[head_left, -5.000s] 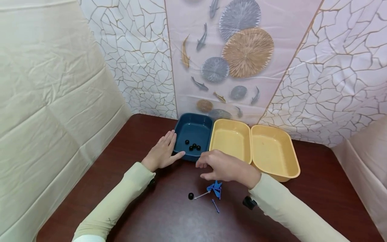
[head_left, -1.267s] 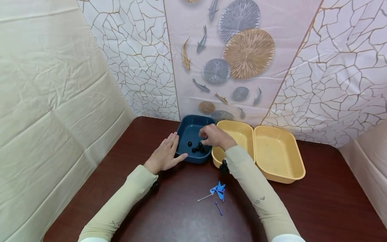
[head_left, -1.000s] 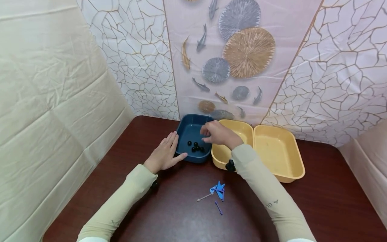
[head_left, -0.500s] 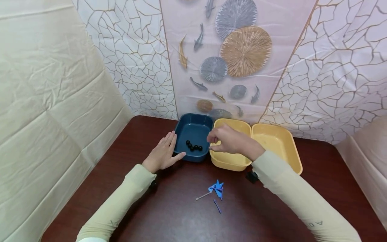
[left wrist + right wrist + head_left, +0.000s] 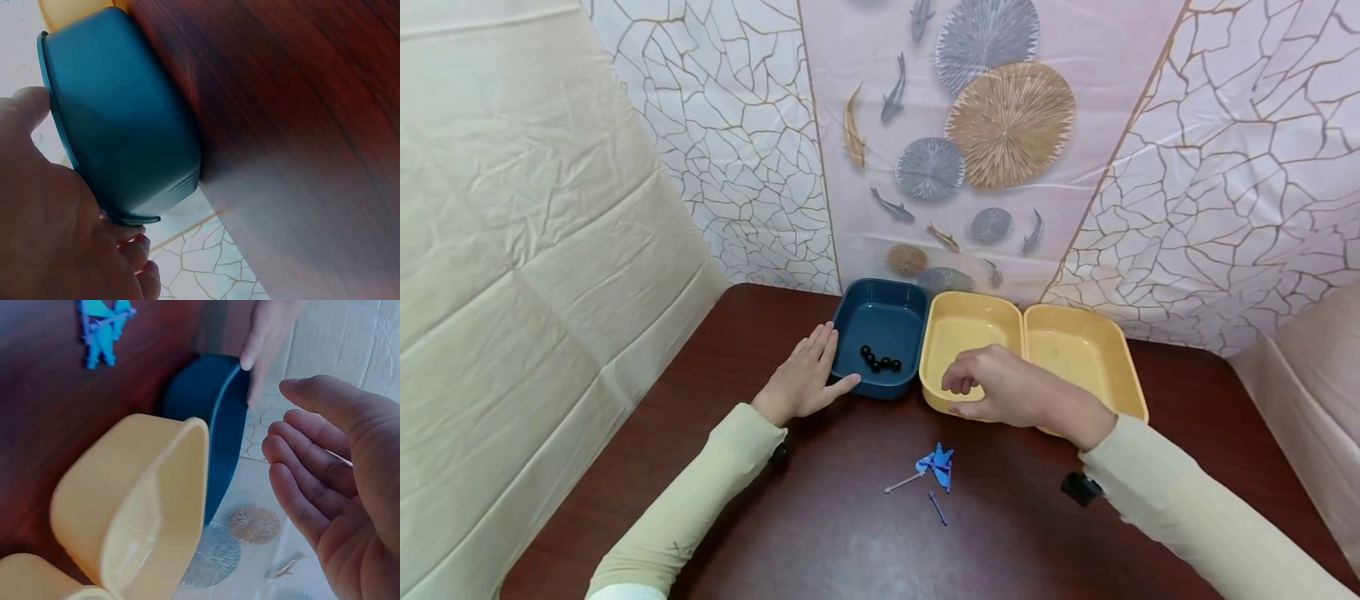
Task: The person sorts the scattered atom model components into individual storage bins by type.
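My left hand point(image 5: 801, 379) rests on the near left corner of the dark blue tray point(image 5: 887, 385), its fingers stretched along the rim. Several black balls point(image 5: 876, 362) lie inside that tray. Above the near edge of the middle yellow tray point(image 5: 966, 310) hovers my right hand point(image 5: 1007, 387), fingers loosely bent and nothing between them; the right wrist view shows its bare palm. On the table in front of the trays lies a small pile of blue star-like pieces point(image 5: 938, 465), with a grey rod point(image 5: 904, 482) and a purple rod point(image 5: 937, 508) beside it.
A second yellow tray point(image 5: 1086, 333) stands to the right of the middle one, and the trays sit side by side along the back of the dark wooden table point(image 5: 790, 533). Patterned cloth point(image 5: 752, 167) hangs behind, and plain cream cloth point(image 5: 527, 250) covers the left side.
The black ball that lay by the grey rod is gone from the table, and the blue tray holds one more. My right hand has withdrawn rightward from that tray. The left hand stays put.
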A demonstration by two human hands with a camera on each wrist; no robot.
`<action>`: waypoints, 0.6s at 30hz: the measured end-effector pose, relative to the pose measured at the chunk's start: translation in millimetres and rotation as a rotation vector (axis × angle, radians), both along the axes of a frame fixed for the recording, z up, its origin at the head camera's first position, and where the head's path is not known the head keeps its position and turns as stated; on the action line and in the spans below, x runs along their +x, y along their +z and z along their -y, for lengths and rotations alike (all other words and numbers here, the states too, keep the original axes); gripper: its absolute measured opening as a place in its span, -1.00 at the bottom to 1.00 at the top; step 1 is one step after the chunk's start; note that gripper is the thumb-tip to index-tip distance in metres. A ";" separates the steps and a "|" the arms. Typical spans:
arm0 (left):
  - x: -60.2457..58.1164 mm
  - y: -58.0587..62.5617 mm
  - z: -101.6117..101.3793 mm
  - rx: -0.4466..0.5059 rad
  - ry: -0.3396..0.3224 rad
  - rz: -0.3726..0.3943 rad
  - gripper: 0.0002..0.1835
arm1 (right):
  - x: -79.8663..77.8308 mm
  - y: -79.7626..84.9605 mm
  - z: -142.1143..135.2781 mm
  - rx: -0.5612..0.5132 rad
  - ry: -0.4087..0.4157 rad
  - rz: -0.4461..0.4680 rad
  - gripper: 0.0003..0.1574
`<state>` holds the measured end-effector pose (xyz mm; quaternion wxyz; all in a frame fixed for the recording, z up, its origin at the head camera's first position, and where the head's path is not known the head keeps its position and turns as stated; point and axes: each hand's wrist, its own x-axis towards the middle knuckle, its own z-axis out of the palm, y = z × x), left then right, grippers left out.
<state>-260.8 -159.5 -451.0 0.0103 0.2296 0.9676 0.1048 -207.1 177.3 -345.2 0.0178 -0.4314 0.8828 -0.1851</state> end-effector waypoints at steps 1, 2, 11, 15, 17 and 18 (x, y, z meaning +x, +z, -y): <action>0.4 0.5 -0.1 0.003 -0.001 -0.002 0.03 | 2.7 -2.1 -1.7 0.001 -0.003 0.008 -0.79; 0.9 1.0 -0.2 0.002 0.000 0.000 0.03 | 5.4 -4.5 -3.2 -0.001 -0.006 0.018 -0.79; 2.0 2.5 -1.2 0.008 -0.001 -0.007 0.03 | 22.5 -36.3 -11.5 -0.003 0.004 0.087 -0.81; 1.6 1.3 -1.0 0.012 0.001 -0.004 0.03 | 25.9 -51.9 -11.7 0.005 0.003 0.150 -0.79; 1.9 0.8 -0.9 0.020 0.002 -0.002 0.03 | 26.8 -59.8 -11.4 0.007 0.005 0.175 -0.79; 2.1 0.4 -1.0 0.023 0.002 -0.002 0.03 | 27.3 -63.9 -11.5 0.009 0.002 0.186 -0.79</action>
